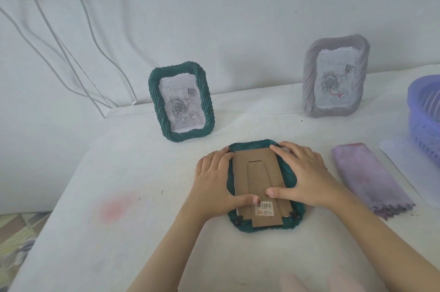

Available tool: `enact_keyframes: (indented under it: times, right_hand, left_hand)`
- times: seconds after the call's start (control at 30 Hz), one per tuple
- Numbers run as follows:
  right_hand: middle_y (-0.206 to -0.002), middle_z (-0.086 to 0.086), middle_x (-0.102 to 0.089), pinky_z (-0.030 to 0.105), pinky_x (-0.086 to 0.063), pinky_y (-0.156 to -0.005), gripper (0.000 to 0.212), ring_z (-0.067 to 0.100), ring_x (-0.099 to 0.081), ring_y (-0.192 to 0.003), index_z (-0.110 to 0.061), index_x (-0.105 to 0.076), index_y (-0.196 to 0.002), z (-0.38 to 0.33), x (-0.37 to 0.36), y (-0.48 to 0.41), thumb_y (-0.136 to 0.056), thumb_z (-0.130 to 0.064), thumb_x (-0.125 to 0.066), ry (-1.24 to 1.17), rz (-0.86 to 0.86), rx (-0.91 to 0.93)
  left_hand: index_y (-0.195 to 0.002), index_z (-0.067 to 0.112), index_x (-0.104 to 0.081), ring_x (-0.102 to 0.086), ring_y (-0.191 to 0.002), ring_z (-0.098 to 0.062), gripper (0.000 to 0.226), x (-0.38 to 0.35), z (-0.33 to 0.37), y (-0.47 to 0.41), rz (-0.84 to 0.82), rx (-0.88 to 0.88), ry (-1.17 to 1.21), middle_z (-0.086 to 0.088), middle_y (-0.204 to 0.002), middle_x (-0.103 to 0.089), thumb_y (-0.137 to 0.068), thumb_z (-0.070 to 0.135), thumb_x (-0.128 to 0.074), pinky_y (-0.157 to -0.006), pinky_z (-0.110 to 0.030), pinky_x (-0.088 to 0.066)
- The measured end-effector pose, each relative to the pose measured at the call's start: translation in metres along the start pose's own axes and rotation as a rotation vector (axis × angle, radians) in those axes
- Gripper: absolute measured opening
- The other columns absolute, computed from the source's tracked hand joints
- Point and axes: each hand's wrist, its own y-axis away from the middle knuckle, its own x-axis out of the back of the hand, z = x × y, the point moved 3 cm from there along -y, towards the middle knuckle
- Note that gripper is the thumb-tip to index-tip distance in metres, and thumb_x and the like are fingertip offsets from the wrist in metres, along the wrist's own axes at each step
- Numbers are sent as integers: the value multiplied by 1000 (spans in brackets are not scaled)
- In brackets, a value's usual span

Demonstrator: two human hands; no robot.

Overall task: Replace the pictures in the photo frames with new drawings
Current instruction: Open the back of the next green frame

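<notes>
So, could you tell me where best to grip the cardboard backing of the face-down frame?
Probably the near end of the stand flap, pinched from the near side: it juts past the cardboard backing, which sits recessed in the green frame.

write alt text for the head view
A left hand and right hand press on the cardboard back of a green frame lying face down on a white table. A second green frame and a grey frame stand upright behind it.
</notes>
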Motion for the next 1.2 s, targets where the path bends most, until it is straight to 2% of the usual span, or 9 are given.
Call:
enact_keyframes:
  times: [0.17,0.37,0.5,0.63,0.7,0.83,1.0,1.1,1.2]
  right_hand:
    - [-150,-11,-15,32,-10,-109,117,13,-14,-135,-37,-13,-145,1,0,0,-44,-92,-34,13,-14,-5]
    - [-149,-11,-15,33,-11,-109,125,13,-13,-135,-38,-13,-145,2,-1,0,-37,-101,-15,16,-8,-4]
    - [-150,-11,-13,33,-10,-109,124,12,-12,-135,-38,-13,-145,1,0,0,-38,-98,-29,5,-23,-8]
    - [-151,-11,-12,34,-10,-110,125,12,-11,-136,-37,-12,-145,1,0,0,-37,-98,-28,1,-18,-9]
    - [-150,-11,-12,34,-10,-110,128,12,-11,-136,-38,-12,-145,2,0,-1,-34,-101,-23,-2,-20,-11]
    - [-149,-11,-12,33,-9,-109,117,13,-11,-134,-38,-12,-145,1,1,-1,-43,-89,-35,-13,-38,-9]
    - [-149,-10,-10,33,-10,-109,117,15,-12,-134,-36,-11,-146,0,4,-6,-44,-87,-43,-1,-87,-21]
    - [-148,-9,-11,33,-10,-109,111,16,-14,-134,-36,-12,-146,0,5,-6,-52,-81,-51,17,-96,-19]
    - [-149,-11,-13,32,-10,-109,114,14,-14,-135,-37,-12,-146,4,3,-3,-49,-86,-47,1,-69,-13]
  left_hand:
    - [-145,24,-19,-4,-141,-10,117,-4,-1,4,-1,19,33,10,-155,-10,-50,90,-38,-114,-28,0]
    - [-146,26,-16,-6,-141,-13,117,-4,-3,5,-8,16,-32,11,-155,-9,-51,92,-33,-115,-32,0]
    - [-146,28,-17,-12,-138,-14,116,-3,-4,4,-10,6,-89,12,-154,-11,-52,94,-26,-113,-30,-4]
    - [-147,31,-15,-16,-134,-14,115,-2,-2,2,-19,23,-81,13,-152,-13,-51,92,-30,-109,-29,-8]
    - [-146,31,-12,-16,-133,-14,117,-1,0,0,-31,24,-94,12,-150,-13,-48,93,-29,-107,-28,-9]
    - [-147,31,-7,-14,-130,-15,124,1,0,-5,-82,27,-126,10,-146,-11,-43,94,-28,-106,-29,-9]
    - [-148,27,-3,-13,-129,-17,133,3,3,-14,-167,48,-127,6,-142,-11,-36,93,-31,-108,-32,-9]
    - [-148,27,-1,-10,-129,-15,133,1,2,-14,-179,48,-122,6,-143,-8,-37,93,-30,-109,-32,-8]
    - [-148,31,-1,-7,-131,-12,127,-3,0,-7,-138,58,-55,9,-146,-7,-41,93,-31,-108,-30,-5]
